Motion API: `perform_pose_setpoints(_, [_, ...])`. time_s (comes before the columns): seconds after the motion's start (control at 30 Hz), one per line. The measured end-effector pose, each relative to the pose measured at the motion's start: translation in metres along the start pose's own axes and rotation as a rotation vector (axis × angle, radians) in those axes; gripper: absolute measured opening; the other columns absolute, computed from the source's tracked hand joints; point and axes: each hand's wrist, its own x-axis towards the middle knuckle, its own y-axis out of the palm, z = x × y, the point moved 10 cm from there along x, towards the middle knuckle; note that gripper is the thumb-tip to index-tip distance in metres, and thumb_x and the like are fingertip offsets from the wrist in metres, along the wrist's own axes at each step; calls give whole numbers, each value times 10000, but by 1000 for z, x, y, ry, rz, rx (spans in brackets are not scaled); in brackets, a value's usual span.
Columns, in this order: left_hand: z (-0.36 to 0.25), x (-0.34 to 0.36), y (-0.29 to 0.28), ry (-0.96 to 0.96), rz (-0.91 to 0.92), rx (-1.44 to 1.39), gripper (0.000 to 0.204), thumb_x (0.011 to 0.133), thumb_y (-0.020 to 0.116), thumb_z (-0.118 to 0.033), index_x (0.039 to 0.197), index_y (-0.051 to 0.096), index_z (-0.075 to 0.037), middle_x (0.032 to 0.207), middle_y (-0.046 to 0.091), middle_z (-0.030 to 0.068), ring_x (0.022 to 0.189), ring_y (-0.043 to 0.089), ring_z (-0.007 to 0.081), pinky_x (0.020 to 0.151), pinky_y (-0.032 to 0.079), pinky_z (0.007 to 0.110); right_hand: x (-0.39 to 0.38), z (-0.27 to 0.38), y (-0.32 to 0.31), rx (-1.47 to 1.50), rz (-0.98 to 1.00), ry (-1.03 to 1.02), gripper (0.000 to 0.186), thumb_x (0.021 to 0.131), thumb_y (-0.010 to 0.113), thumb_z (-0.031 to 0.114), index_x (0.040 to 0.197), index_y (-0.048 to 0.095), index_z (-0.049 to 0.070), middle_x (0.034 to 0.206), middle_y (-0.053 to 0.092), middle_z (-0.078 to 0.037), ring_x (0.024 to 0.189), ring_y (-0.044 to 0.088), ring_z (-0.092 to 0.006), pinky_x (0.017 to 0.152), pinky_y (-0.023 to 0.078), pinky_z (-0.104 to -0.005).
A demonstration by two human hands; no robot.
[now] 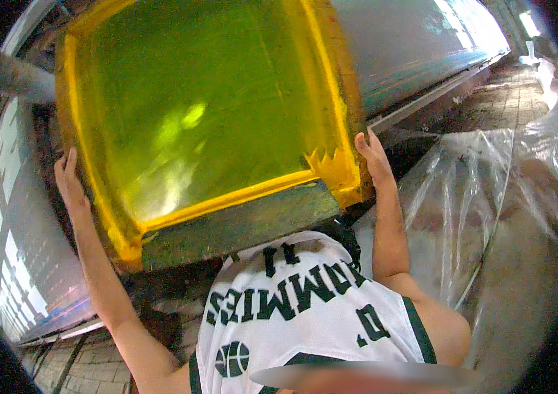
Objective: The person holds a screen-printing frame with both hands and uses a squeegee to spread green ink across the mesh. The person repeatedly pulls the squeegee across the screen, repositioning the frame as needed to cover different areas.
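A large screen-printing frame (pixel 187 98) with yellow-green mesh is held up in front of my chest. Bright yellow tape runs along its edges, torn into a jagged patch at the near right corner. My left hand (pixel 72 182) presses against the frame's left side, fingers pointing away from me. On the opposite side, my right hand (pixel 376 159) grips the outer edge near that corner, thumb up. The fingers of both hands are partly hidden by the frame's edge. Dark stains mark the frame's near bar (pixel 246 226), close to my white and dark jersey.
Long, shiny table surfaces lie to the left (pixel 22 243) and at the far right (pixel 417 46). A clear plastic sheet (pixel 489 217) hangs or drapes at my right. Brick paving (pixel 505 98) shows along the aisle beyond it. A grey pipe (pixel 22 79) stands out behind the frame's left side.
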Motion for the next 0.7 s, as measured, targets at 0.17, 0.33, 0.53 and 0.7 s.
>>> perform_pose_setpoints(0.17, [-32, -61, 29, -18, -136, -57, 514, 1037, 729, -393, 1376, 644, -16, 1316, 644, 104, 1243, 575, 249, 1118, 433, 403, 120, -21, -73, -44, 55, -8, 1192, 948, 606, 823, 1637, 342, -114, 1705, 367, -314, 1620, 317, -384, 1325, 232, -439])
perform_pose_setpoints(0.33, [-130, -164, 174, -69, -254, -124, 497, 1064, 674, -406, 1370, 657, -14, 1360, 648, 108, 1252, 598, 267, 1118, 458, 435, 281, -43, -201, -74, 263, -152, 1147, 960, 594, 815, 1607, 394, -111, 1682, 410, -311, 1597, 365, -398, 1313, 267, -452])
perform_pose_setpoints(0.53, [-158, -176, 278, -160, -196, -325, 544, 1074, 640, -439, 1416, 635, -15, 1460, 627, 128, 1307, 593, 287, 1143, 450, 440, 326, -51, -281, -83, 243, -161, 1185, 924, 637, 823, 1592, 398, -126, 1656, 424, -344, 1575, 392, -423, 1305, 290, -452])
perform_pose_setpoints(0.7, [-137, -164, 259, -110, -232, -261, 557, 1079, 633, -447, 1426, 629, -10, 1477, 612, 144, 1354, 565, 295, 1185, 413, 447, 320, -30, -269, -158, 257, -165, 1191, 898, 713, 779, 1597, 384, -128, 1638, 444, -333, 1555, 415, -402, 1295, 303, -440])
